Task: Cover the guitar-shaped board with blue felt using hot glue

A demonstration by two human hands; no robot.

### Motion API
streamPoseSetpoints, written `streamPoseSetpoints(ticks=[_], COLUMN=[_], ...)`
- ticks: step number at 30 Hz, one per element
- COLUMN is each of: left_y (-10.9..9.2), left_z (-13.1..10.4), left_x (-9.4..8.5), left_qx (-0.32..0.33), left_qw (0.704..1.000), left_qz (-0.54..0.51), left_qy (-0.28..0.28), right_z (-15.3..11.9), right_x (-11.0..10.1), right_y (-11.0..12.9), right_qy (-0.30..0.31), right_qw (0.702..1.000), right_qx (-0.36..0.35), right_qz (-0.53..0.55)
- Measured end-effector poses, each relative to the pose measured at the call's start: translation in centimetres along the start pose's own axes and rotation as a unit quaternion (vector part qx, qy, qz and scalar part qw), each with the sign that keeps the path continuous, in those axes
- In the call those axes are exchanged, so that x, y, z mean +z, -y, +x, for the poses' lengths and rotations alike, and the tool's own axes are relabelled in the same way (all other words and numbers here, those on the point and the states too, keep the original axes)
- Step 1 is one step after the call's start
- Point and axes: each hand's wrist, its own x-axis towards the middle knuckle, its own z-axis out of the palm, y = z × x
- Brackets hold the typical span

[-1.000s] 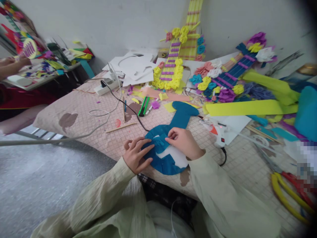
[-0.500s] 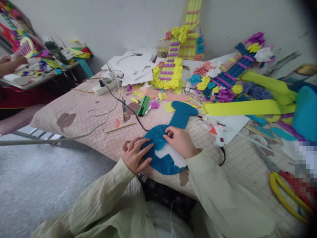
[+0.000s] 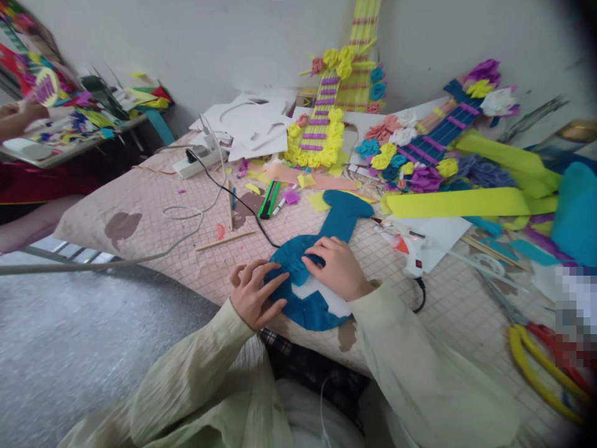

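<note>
A banjo-like shape (image 3: 312,314), round with a neck, lies on the table, mostly covered in blue crepe paper with a bare white patch (image 3: 310,287). My left hand (image 3: 255,292) rests spread on its left rim, fingertips on the blue paper. My right hand (image 3: 339,267) is over the upper right of the round part, thumb and fingers curled together on a fold of the blue crepe paper (image 3: 295,269). The right palm hides part of the white patch. To the right, a white glue gun (image 3: 413,252) with a small red light lies on the table.
Yellow-handled scissors (image 3: 532,361) lie at the right. A green cutter (image 3: 269,200), wooden sticks (image 3: 226,241) and a power strip (image 3: 198,160) with trailing cords lie beyond. Flower-decorated paper guitars (image 3: 317,118) lean at the wall. At far left a co-worker's hand (image 3: 30,113) holds a yellow piece.
My right hand's thumb and fingers have shifted slightly left and flattened over the blue paper, from a tighter pinch. My left hand has stayed in place.
</note>
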Motion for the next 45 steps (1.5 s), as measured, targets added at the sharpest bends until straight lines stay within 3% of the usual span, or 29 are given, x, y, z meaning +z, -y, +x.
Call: streamPoseSetpoints(ticks=[18,23,45], left_y=[-0.3,-0.3,-0.5], left_z=[-0.2,-0.2,-0.2], left_x=[0.2,0.2,0.4], left_qx=[-0.019,-0.014,0.013], left_qw=[0.999,1.0,0.999], left_qz=[0.021,0.008,0.033], left_qy=[0.045,0.024,0.028], right_z=[-0.9,-1.0,-0.4], right_x=[-0.9,-0.9,0.0], right_y=[0.4,0.1,-1.1], right_qy=[0.05,0.052,0.019], right_qw=[0.997,0.998,0.997], right_qx=[-0.011,-0.01,0.035], right_qz=[-0.058,-0.041,0.06])
